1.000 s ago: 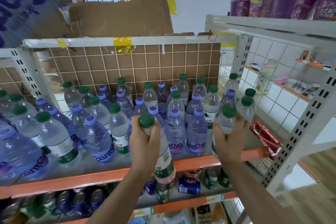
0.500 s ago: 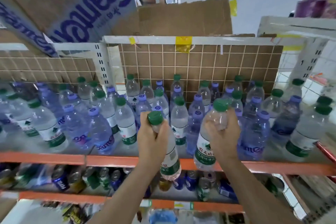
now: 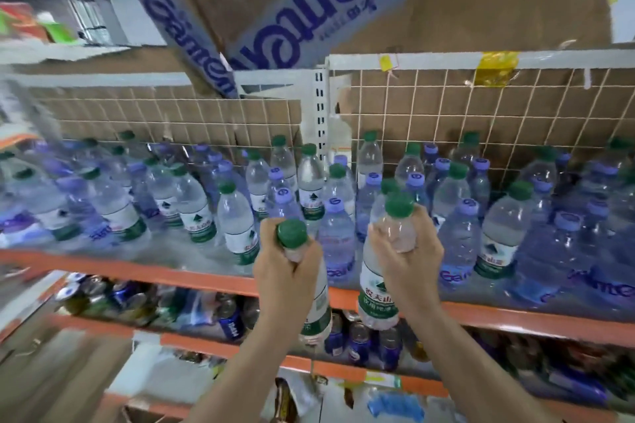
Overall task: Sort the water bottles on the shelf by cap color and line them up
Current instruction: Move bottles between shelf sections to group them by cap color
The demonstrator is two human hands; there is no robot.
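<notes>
Holding: your left hand (image 3: 287, 271) has its grip closed round the neck of one green-capped bottle (image 3: 314, 306), fingers curled just under the cap.
Right grip: your right hand (image 3: 409, 261) is wrapped round the neck and shoulder of a second green-capped bottle (image 3: 376, 288), thumb and fingers curled on it.
Bottles in grip: both hang in front of the shelf edge (image 3: 171, 273), clear of the shelf surface; each body drops below its grip, past the orange rail, with the caps standing above your knuckles.
Between the grips: the two held bottles sit side by side, near each other; you cannot tell whether they touch.
Beyond the grips: the shelf carries a crowd of upright bottles, green caps and purple caps mixed together with no clear rows.
Left of your left grip: a green-capped shelf bottle (image 3: 237, 227) stands nearest, with more green and purple ones behind it, blurred toward the far side.
Right of your right grip: a purple-capped bottle (image 3: 458, 244) stands just beside, then another green-capped one (image 3: 501, 233) further out.
Behind the bottles: a wire grid backed with cardboard (image 3: 481, 120) closes the shelf's rear.
Above the grips: a printed carton (image 3: 275, 14) leans tilted over the top rail.
Below the grips: the lower shelf holds cans (image 3: 230, 321), many of them blue, some lying on their sides.
</notes>
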